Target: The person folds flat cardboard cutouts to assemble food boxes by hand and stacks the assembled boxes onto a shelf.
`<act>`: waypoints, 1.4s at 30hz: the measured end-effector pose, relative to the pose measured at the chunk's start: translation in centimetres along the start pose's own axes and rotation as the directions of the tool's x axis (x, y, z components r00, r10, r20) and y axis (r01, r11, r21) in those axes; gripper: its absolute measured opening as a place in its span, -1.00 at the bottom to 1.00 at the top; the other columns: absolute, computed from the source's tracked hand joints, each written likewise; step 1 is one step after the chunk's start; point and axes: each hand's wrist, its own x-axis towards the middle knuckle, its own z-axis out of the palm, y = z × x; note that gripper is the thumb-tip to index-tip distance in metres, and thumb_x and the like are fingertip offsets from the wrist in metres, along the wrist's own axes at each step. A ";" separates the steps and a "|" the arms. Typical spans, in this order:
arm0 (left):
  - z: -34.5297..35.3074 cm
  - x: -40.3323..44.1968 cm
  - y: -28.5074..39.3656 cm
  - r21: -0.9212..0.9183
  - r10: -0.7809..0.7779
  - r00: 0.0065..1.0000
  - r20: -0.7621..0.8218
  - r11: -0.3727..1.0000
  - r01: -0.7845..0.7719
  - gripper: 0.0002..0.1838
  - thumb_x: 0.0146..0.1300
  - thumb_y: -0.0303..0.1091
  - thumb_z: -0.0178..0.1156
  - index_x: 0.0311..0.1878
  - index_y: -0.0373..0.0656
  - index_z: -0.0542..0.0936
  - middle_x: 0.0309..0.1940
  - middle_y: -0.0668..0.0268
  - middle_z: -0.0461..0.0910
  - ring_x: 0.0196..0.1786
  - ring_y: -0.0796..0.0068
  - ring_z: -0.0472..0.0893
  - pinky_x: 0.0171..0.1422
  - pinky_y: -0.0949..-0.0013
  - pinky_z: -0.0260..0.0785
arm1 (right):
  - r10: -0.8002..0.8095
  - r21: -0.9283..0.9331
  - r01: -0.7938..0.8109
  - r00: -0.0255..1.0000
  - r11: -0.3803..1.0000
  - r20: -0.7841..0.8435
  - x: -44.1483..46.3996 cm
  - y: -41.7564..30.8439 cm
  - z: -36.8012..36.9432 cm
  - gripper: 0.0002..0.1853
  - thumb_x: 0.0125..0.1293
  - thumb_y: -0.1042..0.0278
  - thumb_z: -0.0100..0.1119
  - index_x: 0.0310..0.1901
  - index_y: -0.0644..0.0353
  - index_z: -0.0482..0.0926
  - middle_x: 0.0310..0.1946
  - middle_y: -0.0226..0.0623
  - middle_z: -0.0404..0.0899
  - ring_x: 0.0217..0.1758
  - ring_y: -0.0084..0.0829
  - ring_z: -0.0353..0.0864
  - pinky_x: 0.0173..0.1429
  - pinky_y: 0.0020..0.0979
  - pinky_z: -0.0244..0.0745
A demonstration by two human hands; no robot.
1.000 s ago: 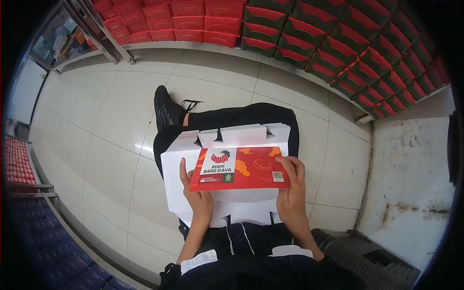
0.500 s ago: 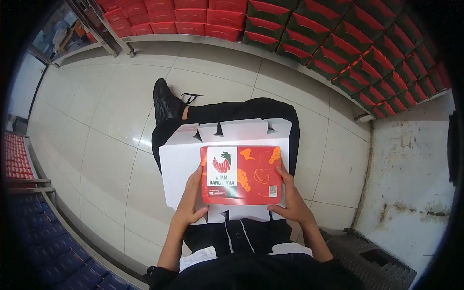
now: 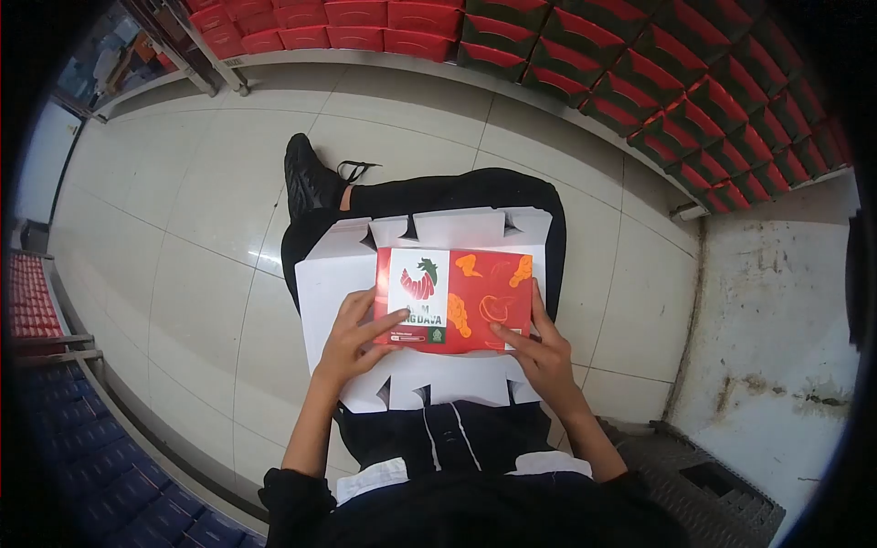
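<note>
A red printed food box [image 3: 493,288] with a white logo panel and orange chicken drawings lies over my lap. My left hand [image 3: 350,338] grips its left end, with a digit reaching over the printed top. At the right end my right hand [image 3: 541,354] holds the box, its thumb on the lower right of the printed face and fingers along the side. Under the box a flat white cardboard sheet [image 3: 322,297] with notched flaps spreads across my legs. What lies beneath the box is hidden.
Rows of red boxes [image 3: 356,38] and dark-green-and-red boxes [image 3: 658,68] fill the shelf ahead. Blue boxes [image 3: 100,457] stand on a rack at left. A dark plastic crate [image 3: 681,489] sits at my right by a stained white wall [image 3: 776,365].
The box has shifted slightly up in view, and its front face no longer shows the same way. Both thumbs have moved from below its near edge onto the printed face.
</note>
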 end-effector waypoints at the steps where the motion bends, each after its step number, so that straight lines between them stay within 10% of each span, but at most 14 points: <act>1: 0.2 -0.2 -0.3 0.017 0.003 1.000 -0.008 1.000 -0.003 -0.50 -0.13 -0.34 0.33 0.01 0.06 0.61 0.03 0.12 0.47 0.05 0.11 0.40 0.13 0.20 0.30 | -0.027 0.018 0.028 0.999 0.999 -0.024 -0.1 0.1 0.2 -0.49 0.00 0.52 0.30 0.04 -0.13 0.57 0.36 0.14 -0.03 0.29 -0.05 0.29 0.09 -0.31 0.51; 8: 0.0 -0.3 -0.9 0.155 0.066 0.997 0.043 0.985 -0.072 -0.50 -0.16 -0.30 0.36 -0.01 0.06 0.60 0.08 0.11 0.45 0.09 0.12 0.39 0.15 0.14 0.25 | -0.165 -0.311 0.151 0.986 0.938 -0.016 0.9 -1.4 -1.3 -0.52 -0.07 0.20 0.40 -0.01 -0.11 0.60 0.31 0.07 0.13 0.30 -0.08 0.26 0.26 0.01 0.20; 13: -2.8 4.8 4.9 0.448 0.031 0.981 0.190 0.887 -0.114 -0.22 -0.36 0.04 0.46 0.03 -0.03 0.46 0.31 0.02 0.12 0.34 0.00 0.14 0.34 -0.27 -0.17 | -0.177 -0.385 0.308 0.924 0.870 0.339 4.3 -3.9 -1.8 -0.44 -0.11 0.00 0.38 -0.01 -0.02 0.55 0.27 -0.09 0.21 0.36 -0.13 0.16 0.32 0.20 -0.06; 27: -2.5 8.6 5.1 0.322 0.031 0.867 0.497 0.922 -0.217 0.05 -0.43 -0.06 0.38 0.31 -0.03 0.22 0.22 -0.04 0.19 0.24 -0.06 0.26 0.30 -0.18 0.09 | -0.319 -0.455 0.434 0.896 0.777 0.309 4.8 -3.2 -0.2 -0.41 -0.09 0.15 0.37 0.09 -0.13 0.51 0.17 -0.17 0.40 0.31 -0.21 0.31 0.27 -0.11 0.30; 31: -1.7 7.5 5.7 0.441 0.004 0.868 0.496 0.860 -0.256 0.03 -0.36 0.01 0.37 0.32 0.02 0.22 0.25 -0.09 0.15 0.31 -0.07 0.17 0.34 -0.14 0.01 | -0.413 -0.586 0.511 0.858 0.629 0.304 3.6 -2.6 0.4 -0.46 -0.04 0.13 0.32 0.08 -0.14 0.52 0.15 -0.17 0.43 0.29 -0.27 0.34 0.28 -0.19 0.30; 42: -1.1 5.6 5.0 0.390 0.065 0.904 0.423 0.887 -0.246 -0.01 -0.32 0.36 0.30 0.29 0.24 0.31 0.36 -0.10 -0.04 0.43 -0.14 -0.07 0.37 -0.27 -0.27 | -0.316 -0.417 0.501 0.842 0.758 0.438 1.2 1.6 -2.3 -0.53 0.08 0.18 0.22 0.10 -0.17 0.50 0.22 -0.51 0.36 0.31 -0.44 0.29 0.29 -0.21 0.28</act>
